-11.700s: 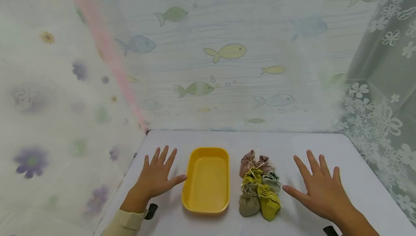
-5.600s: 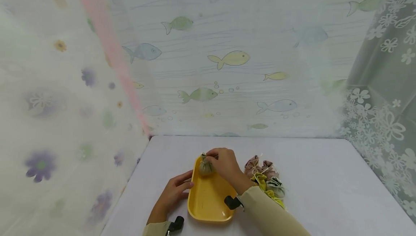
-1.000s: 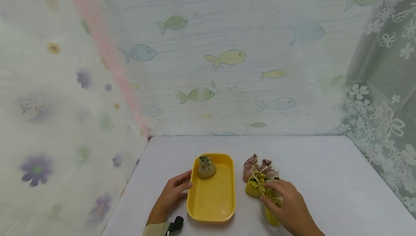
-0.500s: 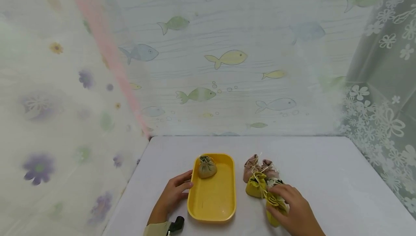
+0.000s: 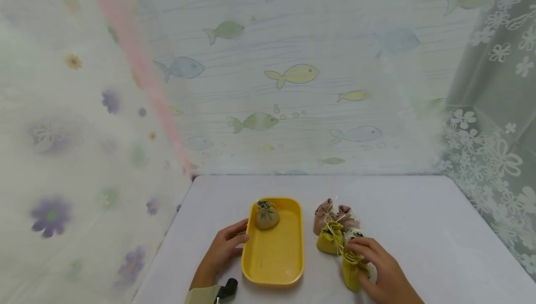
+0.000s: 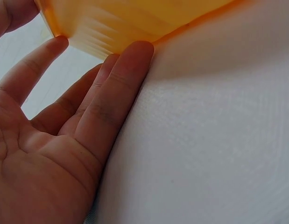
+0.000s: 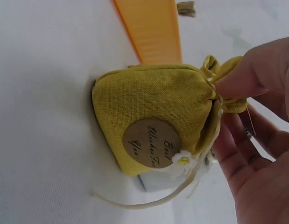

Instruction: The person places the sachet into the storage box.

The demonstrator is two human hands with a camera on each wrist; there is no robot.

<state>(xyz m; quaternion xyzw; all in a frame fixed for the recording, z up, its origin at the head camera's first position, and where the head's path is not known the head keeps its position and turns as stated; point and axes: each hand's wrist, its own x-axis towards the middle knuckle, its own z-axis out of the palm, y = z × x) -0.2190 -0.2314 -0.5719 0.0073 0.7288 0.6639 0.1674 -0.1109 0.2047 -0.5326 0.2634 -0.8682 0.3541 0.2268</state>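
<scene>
White tbl (image 5: 410, 220), fish-print backdrop (image 5: 301, 113).
On my feed, R hand (image 5: 385, 269) pinches mustard drawstring pouch (image 7: 149, 98) at neck, R of yellow tray (image 5: 273, 260); L hand (image 5: 224, 249) w/ straightish fingers touches tray's L side.

Curtained booth (image 5: 83, 159) with fish-print backdrop (image 5: 310, 94)

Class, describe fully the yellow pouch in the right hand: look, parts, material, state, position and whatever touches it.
The yellow pouch looks like woven cloth, plump, its neck gathered by a cream cord with a loose end. Its face bears a round brown tag reading "Best Wishes For You" and a white flower with a yellow centre. It is roughly upright, right of the tray. The right hand pinches its neck; whether its base touches the table is unclear.
</scene>
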